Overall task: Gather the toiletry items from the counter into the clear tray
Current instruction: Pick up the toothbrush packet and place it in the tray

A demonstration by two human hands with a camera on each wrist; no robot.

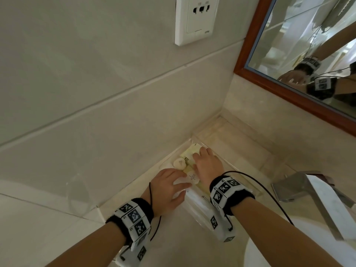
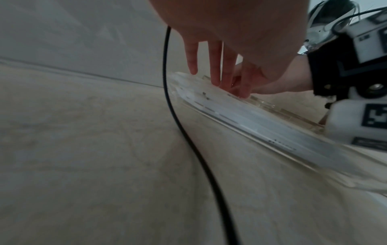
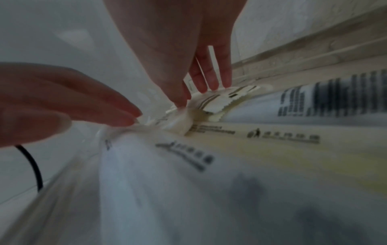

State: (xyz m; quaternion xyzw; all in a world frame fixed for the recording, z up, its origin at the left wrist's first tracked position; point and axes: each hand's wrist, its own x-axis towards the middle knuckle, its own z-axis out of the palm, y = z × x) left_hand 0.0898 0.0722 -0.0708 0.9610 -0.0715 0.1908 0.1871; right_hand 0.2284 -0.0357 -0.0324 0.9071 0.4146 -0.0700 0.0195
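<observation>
The clear tray sits in the counter's corner against the tiled wall. In it lie pale yellow sachets, a small white round item and long white printed packets. My left hand reaches over the tray's near-left side, its straight fingers touching a white packet. My right hand lies further in, palm down, with straight fingertips pressing on the serrated sachets. In the right wrist view the left hand touches a white packet's end.
A chrome faucet and the white basin are at the right. A wood-framed mirror hangs above the counter's back edge, and a wall socket is on the tiles. A clear glass stands at the left.
</observation>
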